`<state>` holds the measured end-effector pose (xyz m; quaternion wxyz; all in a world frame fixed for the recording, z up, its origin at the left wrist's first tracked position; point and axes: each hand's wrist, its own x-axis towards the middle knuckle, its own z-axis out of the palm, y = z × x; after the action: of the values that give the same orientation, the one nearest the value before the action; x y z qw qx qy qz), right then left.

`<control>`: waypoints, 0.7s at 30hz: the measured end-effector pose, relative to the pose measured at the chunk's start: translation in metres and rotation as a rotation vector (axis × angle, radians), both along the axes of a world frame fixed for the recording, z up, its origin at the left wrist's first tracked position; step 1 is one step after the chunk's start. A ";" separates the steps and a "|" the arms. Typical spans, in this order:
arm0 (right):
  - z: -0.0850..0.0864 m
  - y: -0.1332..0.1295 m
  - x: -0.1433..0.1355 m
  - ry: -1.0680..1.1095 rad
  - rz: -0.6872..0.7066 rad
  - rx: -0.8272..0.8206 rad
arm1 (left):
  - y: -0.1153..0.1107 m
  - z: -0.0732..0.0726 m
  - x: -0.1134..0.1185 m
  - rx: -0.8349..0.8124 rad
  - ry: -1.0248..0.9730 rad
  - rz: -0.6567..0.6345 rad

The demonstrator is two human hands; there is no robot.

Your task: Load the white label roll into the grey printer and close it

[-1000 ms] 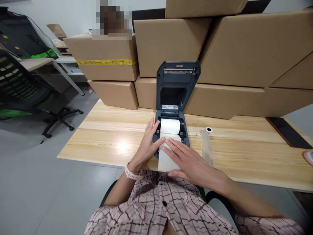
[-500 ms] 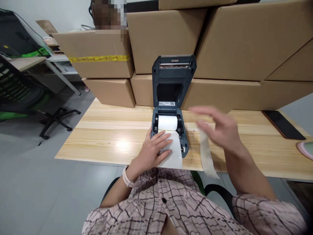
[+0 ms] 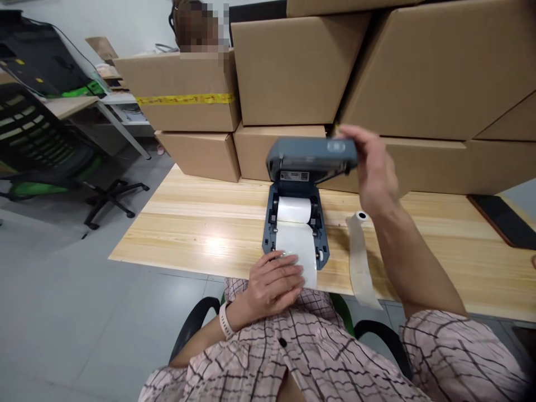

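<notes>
A dark label printer [image 3: 268,237] stands on the wooden table with its lid [image 3: 314,151] tilted partway down. Inside sits a white label roll [image 3: 294,210], its strip [image 3: 307,245] running out over the front toward the table edge. My left hand [image 3: 274,282] lies on the lower part of the strip, fingers stretched out. My right hand [image 3: 374,170] is at the right end of the lid, fingers bent over its edge. Right of the printer, a small roll [image 3: 360,216] has a pale strip [image 3: 360,268] trailing past the table edge.
Cardboard boxes [image 3: 293,72] are stacked along the back of the table [image 3: 188,223]. A phone [image 3: 505,220] lies at the far right. Behind the boxes a person's head [image 3: 195,25] shows. An office chair [image 3: 46,134] stands at the left.
My right hand has moved up and back to the lid, which has swung down from upright. My left hand has slid down the strip toward the table edge. The view has shifted slightly.
</notes>
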<state>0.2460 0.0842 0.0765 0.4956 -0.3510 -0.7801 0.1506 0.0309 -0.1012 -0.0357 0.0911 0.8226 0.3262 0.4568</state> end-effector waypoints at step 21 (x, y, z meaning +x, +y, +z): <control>-0.091 -0.125 0.008 -0.431 0.067 0.047 | 0.051 0.001 -0.010 -0.843 -0.729 0.112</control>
<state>0.2542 -0.0405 -0.0146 0.3200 -0.3376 -0.8824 0.0703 0.0208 -0.0497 -0.0342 0.4943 0.4854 0.4713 0.5458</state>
